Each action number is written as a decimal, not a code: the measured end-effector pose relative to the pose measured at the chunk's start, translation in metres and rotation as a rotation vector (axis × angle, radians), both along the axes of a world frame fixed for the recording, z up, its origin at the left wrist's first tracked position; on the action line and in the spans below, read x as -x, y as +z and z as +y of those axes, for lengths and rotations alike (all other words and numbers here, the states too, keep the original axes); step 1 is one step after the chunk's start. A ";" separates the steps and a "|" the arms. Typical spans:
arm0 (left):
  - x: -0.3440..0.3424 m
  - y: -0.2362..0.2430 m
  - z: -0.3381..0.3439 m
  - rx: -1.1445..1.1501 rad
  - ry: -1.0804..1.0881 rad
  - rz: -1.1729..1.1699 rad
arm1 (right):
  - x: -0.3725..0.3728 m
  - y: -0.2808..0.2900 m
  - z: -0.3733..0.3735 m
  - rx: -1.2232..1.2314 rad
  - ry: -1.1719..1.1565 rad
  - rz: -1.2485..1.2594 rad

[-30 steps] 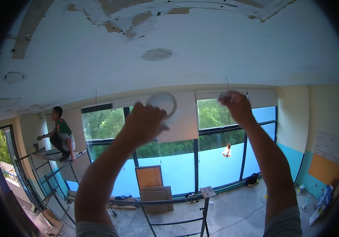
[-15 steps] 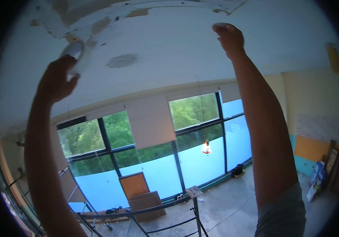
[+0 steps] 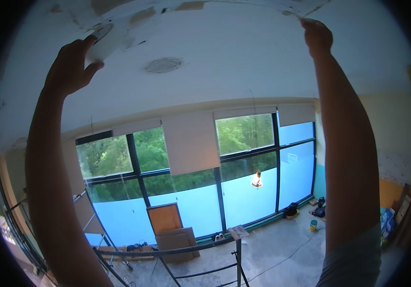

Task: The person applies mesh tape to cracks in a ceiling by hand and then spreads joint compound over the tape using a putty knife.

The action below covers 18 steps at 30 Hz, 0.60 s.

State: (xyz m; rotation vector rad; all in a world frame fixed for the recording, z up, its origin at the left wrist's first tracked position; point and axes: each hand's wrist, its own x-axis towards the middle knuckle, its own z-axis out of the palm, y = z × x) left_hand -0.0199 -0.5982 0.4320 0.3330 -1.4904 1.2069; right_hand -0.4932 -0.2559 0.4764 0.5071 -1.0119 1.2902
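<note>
Both my arms reach up to a white ceiling with bare, chipped patches along its upper part. My left hand is closed round a pale round roll of tape, thumb below and fingers above, close under the patched area. The roll is blurred and partly covered by the fingers. Off to the right, my right hand is raised with its fingers bent together against the ceiling, beside a cracked seam. Whatever is between those fingers is hidden. A round filled patch shows between the hands.
Below me runs a dark metal scaffold rail. A lit bulb hangs before the tall windows. Brown boards lean by the glass. A yellow-green can, a cable and bags are on the floor at right.
My right hand has moved right and slightly up to the ceiling seam. My left hand has risen a little with the roll. The view has shifted, showing the can on the floor.
</note>
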 end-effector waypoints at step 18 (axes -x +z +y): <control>-0.016 0.016 -0.019 -0.211 0.106 0.299 | 0.008 -0.003 0.000 -0.063 -0.324 -0.080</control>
